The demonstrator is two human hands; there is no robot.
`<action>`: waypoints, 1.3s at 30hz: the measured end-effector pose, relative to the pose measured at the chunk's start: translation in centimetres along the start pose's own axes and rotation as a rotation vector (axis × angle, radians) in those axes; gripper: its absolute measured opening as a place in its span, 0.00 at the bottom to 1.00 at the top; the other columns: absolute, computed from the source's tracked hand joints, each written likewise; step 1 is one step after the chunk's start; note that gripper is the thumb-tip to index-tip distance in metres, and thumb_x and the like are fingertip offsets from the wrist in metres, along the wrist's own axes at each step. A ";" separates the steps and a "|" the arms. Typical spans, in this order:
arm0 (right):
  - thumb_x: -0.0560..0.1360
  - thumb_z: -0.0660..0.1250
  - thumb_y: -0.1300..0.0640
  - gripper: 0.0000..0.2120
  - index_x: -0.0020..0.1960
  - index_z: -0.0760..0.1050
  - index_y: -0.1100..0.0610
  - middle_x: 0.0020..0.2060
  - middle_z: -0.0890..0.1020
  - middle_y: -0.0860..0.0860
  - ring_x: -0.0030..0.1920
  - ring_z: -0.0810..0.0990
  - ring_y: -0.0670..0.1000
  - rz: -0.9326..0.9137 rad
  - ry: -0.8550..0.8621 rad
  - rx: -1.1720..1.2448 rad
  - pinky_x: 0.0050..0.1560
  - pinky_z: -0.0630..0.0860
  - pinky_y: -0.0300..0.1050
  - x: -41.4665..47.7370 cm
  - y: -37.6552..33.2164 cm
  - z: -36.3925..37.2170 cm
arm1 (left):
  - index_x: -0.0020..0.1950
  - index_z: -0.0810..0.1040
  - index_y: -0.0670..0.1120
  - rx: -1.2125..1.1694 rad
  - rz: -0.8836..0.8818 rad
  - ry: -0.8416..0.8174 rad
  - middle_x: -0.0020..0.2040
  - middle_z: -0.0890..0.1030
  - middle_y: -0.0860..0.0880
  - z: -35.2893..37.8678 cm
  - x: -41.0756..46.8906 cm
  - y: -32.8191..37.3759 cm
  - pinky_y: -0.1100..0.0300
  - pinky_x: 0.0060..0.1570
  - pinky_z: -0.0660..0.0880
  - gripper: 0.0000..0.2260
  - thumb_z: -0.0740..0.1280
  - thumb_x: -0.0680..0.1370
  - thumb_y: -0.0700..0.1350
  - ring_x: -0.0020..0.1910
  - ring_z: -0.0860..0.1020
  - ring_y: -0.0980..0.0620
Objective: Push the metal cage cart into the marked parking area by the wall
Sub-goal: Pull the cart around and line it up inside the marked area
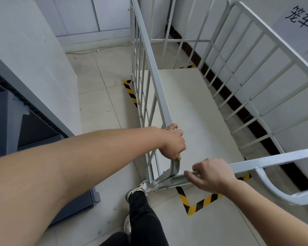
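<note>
The grey metal cage cart [155,80] fills the middle and right of the view, with barred side panels and a pale floor board [190,110]. My left hand [172,142] grips the top corner of its left side rail. My right hand [212,174] grips the near top bar. Yellow-and-black floor tape [197,204] marks the parking area; its near corner shows under the cart, another strip [131,92] shows to the left, and a piece lies at the far end. The cart's right panel [260,80] stands close along the wall.
A white wall [292,71] with a dark skirting and a paper sign [302,20] runs along the right. A grey cabinet [25,121] and white panel stand at the left. My foot [139,189] rests by the cart's near left corner. Tiled floor lies between cabinet and cart.
</note>
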State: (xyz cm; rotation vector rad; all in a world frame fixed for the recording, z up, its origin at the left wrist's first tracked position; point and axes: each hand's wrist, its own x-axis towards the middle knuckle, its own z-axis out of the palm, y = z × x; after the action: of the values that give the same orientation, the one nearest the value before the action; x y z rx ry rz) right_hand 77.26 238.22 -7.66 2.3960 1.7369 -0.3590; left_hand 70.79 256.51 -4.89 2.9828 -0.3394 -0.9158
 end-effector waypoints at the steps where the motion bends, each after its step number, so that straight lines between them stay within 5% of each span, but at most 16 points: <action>1: 0.72 0.43 0.31 0.33 0.30 0.70 0.57 0.22 0.68 0.50 0.23 0.64 0.51 -0.005 -0.005 -0.004 0.25 0.61 0.45 -0.1 0.0 0.1 | 0.56 0.77 0.46 0.000 0.004 -0.001 0.56 0.78 0.48 0.0 0.0 0.1 0.42 0.71 0.49 0.16 0.55 0.81 0.54 0.64 0.65 0.45; 39: 0.74 0.47 0.33 0.32 0.33 0.73 0.59 0.24 0.68 0.50 0.24 0.63 0.51 -0.025 -0.026 -0.031 0.27 0.61 0.46 -1.7 0.8 0.1 | 0.54 0.77 0.46 0.016 0.049 -0.013 0.53 0.78 0.49 -0.5 0.5 1.5 0.42 0.68 0.52 0.16 0.54 0.81 0.54 0.60 0.66 0.46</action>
State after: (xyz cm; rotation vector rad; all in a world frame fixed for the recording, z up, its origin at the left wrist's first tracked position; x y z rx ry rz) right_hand 77.54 236.36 -7.28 2.3398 1.7499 -0.3626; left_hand 71.14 254.90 -4.70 2.9697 -0.4205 -0.9325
